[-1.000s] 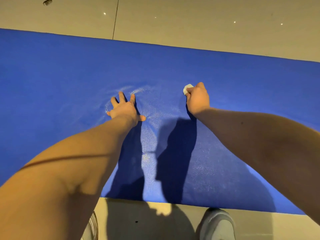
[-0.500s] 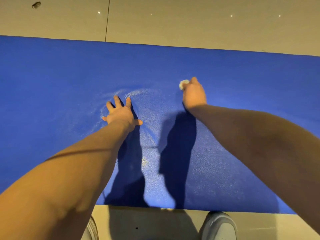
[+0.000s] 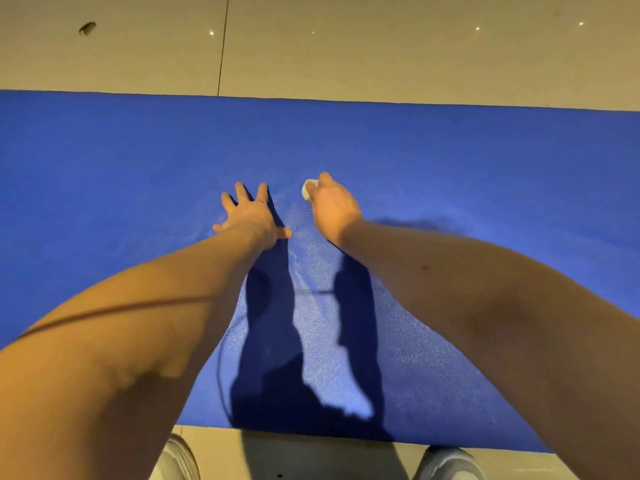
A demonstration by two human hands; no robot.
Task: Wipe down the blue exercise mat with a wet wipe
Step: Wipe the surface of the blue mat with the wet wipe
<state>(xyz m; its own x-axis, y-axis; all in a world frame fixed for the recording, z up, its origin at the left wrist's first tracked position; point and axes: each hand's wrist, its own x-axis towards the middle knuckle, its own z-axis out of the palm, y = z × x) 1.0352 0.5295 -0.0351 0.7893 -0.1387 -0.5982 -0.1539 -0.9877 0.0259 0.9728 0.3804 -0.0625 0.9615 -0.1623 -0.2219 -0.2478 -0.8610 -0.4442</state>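
The blue exercise mat (image 3: 485, 168) lies flat across the floor, running off both sides of the view. My left hand (image 3: 251, 214) presses on it with fingers spread, near the mat's middle. Just to its right, my right hand (image 3: 330, 204) grips a small bunched white wet wipe (image 3: 309, 188) and holds it against the mat; only a corner of the wipe shows past my fingers. A damp sheen marks the mat between and below my hands.
Beige tiled floor (image 3: 381, 57) borders the mat at the far edge and near edge. A small dark speck (image 3: 87, 28) lies on the floor at far left. My two grey shoes (image 3: 180, 459) (image 3: 446, 462) stand at the mat's near edge.
My right hand with the wipe has slid left across the mat, ending close beside my left hand. The left hand stayed planted; the view shifted so both hands sit lower.
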